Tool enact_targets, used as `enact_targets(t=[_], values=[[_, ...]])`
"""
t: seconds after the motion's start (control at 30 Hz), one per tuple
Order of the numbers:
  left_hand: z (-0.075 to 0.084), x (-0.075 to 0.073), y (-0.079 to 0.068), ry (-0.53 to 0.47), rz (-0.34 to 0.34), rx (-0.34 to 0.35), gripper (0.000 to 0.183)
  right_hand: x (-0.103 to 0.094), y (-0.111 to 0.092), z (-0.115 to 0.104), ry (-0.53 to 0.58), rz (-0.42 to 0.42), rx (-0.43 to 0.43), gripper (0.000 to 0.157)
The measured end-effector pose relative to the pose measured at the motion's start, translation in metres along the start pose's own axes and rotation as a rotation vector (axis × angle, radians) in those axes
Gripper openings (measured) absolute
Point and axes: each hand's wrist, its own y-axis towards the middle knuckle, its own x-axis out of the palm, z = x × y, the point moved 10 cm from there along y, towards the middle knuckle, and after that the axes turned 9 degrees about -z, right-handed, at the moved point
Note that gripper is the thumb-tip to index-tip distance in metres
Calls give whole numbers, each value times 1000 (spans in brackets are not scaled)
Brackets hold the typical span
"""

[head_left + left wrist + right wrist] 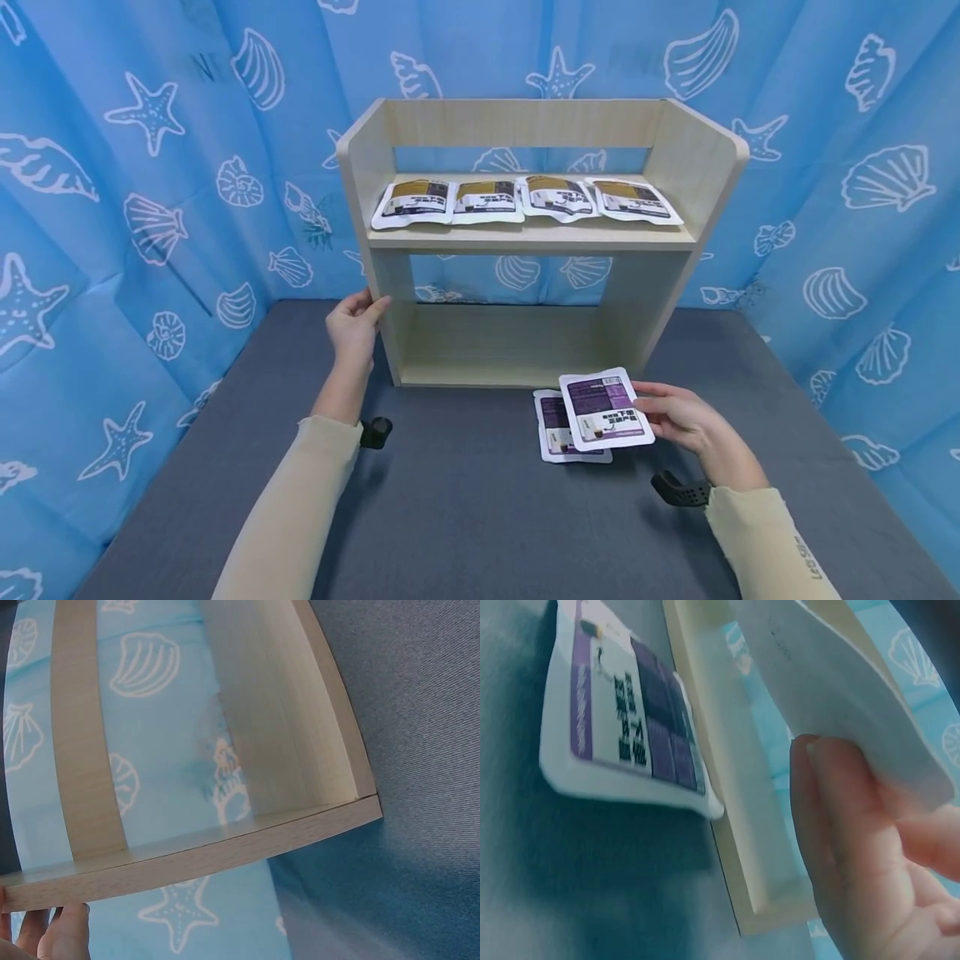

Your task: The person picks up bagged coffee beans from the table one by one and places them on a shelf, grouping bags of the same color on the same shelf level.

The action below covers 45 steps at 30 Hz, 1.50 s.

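Note:
My right hand (678, 417) pinches a white packet with a purple label (606, 408) by its right edge. In the right wrist view its plain white back (840, 682) shows above the fingers. A second purple-labelled packet (552, 421) lies on the table in front of the shelf, partly hidden under the held one in the head view. With the thumb at its front edge, my left hand (354, 329) holds the left side panel of a small two-tier wooden shelf (532, 242). The left wrist view shows those fingers (67, 930) against the panel's outer side.
Several white packets with brown-and-gold labels (486, 200) lie in a row on the shelf's upper tier. The lower tier (510, 342) shows bare wood. A dark grey tablecloth (465, 500) covers the table. Blue shell-print curtains (187, 125) stand behind and at both sides.

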Motion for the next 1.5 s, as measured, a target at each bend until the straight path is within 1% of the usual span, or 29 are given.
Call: enact_targets(t=[0.1, 0.33, 0.5, 0.73, 1.0, 1.3, 1.5], values=[[0, 1, 0, 3, -1, -4, 35, 6, 4, -2, 14, -13, -7, 70], [1, 2, -2, 9, 3, 3, 34, 17, 15, -5, 9, -24, -22, 65], [2, 3, -1, 14, 1, 20, 34, 25, 23, -7, 49, -44, -30, 63], [3, 2, -2, 26, 4, 25, 35, 38, 34, -11, 91, -74, -26, 66], [3, 2, -1, 26, 5, 34, 34, 46, 47, -11, 134, -52, -7, 65], [3, 0, -1, 22, 8, 34, 35, 55, 66, -13, 125, -26, 6, 66], [2, -1, -1, 25, 15, 30, 34, 62, 77, -12, 173, -33, 24, 65]])
